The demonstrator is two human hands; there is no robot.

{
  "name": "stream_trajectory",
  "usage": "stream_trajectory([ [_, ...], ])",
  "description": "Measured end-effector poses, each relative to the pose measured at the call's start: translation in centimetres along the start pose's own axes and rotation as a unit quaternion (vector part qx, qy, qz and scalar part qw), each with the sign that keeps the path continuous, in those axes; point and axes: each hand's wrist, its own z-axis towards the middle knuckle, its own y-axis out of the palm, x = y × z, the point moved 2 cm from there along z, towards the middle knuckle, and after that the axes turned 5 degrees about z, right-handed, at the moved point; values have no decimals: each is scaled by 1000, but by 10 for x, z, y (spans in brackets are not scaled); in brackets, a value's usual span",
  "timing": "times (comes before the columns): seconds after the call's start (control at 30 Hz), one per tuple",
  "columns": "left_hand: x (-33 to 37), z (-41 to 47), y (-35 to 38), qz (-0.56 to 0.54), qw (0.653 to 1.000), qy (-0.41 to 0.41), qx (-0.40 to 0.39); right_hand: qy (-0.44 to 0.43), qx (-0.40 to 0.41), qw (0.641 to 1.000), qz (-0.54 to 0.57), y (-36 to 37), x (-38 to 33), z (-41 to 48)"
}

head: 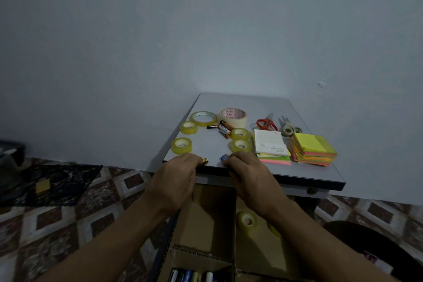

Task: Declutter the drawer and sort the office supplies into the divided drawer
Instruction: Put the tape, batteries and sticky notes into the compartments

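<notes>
My left hand (177, 174) curls round a gold-tipped battery (204, 161) at the worktop's (274, 107) front edge, while my right hand (249, 171) pinches a blue battery (223, 157). Below them, the divided drawer (206, 224) holds other batteries (192, 276) and a tape roll (246, 221).

We log one grey table (263, 104) set against the wall, carrying: four small yellow tape rolls (182, 145), a wide clear tape ring (203, 118), a masking tape roll (233, 117), loose batteries (220, 129), red scissors (266, 124), grey scissors (288, 127), a flat sticky-note pad (275, 160) under a white notepad (270, 145), and a neon sticky-note stack (313, 150).
</notes>
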Motion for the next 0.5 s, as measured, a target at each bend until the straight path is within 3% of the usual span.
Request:
stream_trajectory([
  [0.3,7,-6,-5,-18,998,-49,29,28,27,999,-5,-4,-8,-3],
  [0.5,17,-28,-15,-73,980,-170,74,98,69,991,67,-15,-15,-6],
])
